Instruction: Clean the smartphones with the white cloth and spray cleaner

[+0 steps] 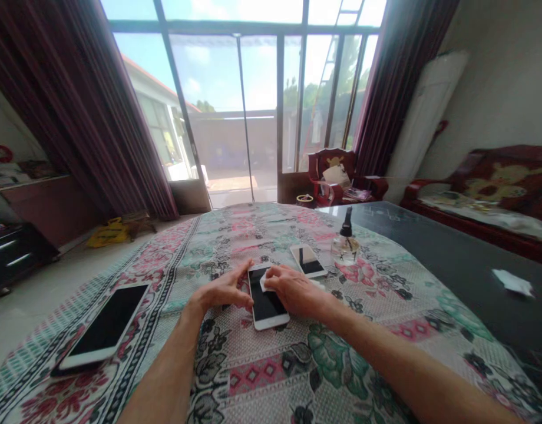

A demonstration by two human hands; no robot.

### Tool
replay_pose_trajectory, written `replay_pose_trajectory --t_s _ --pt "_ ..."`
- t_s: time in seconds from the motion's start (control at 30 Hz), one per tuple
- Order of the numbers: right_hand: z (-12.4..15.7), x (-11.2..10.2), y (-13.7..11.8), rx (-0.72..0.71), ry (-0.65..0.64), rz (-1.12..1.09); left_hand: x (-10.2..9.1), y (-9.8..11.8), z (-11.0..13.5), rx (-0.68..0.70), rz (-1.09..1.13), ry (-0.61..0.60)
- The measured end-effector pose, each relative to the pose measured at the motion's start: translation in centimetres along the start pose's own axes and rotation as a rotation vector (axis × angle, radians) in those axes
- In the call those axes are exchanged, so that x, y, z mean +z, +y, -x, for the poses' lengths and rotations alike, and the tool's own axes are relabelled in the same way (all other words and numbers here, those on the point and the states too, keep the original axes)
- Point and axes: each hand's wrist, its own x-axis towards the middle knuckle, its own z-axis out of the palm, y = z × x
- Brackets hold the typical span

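A white-framed smartphone (266,303) with a dark screen lies flat on the patterned tablecloth in front of me. My left hand (224,287) rests along its left edge, thumb and fingers spread apart. Bunched in the fingers of my right hand (293,290) is a small white tissue (264,282), pressed against the screen; part of it is hidden by the hand. Just beyond my right hand lies a second white smartphone (308,261). To its right stands a clear glass bottle (345,248) with a black top, holding some liquid.
A larger white tablet-like device (109,324) with a dark screen lies at the left on the tablecloth (262,377). On the dark table surface (452,259) at right is a crumpled white paper (513,283). A wooden chair (337,176) and glass doors stand beyond.
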Motion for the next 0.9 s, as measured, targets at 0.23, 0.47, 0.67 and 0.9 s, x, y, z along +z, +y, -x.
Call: replay_pose_trajectory --t_s 0.23,0.47,0.67,0.9 --pt "-0.6 0.7 -1.1 -0.087 0.010 -0.053 0.0 0.1 0.0 -0.002 0.006 0.008" --pt "-0.5 0.5 -0.6 -0.063 -0.019 -0.052 0.0 -0.2 -0.1 -0.009 0.002 0.021" --pt "0.2 -0.2 -0.2 0.027 -0.057 -0.040 0.1 -0.1 0.1 -0.003 0.086 0.021" --pt "0.0 -0.2 -1.2 -0.046 -0.080 -0.009 0.3 -0.4 0.0 -0.006 0.231 -0.012"
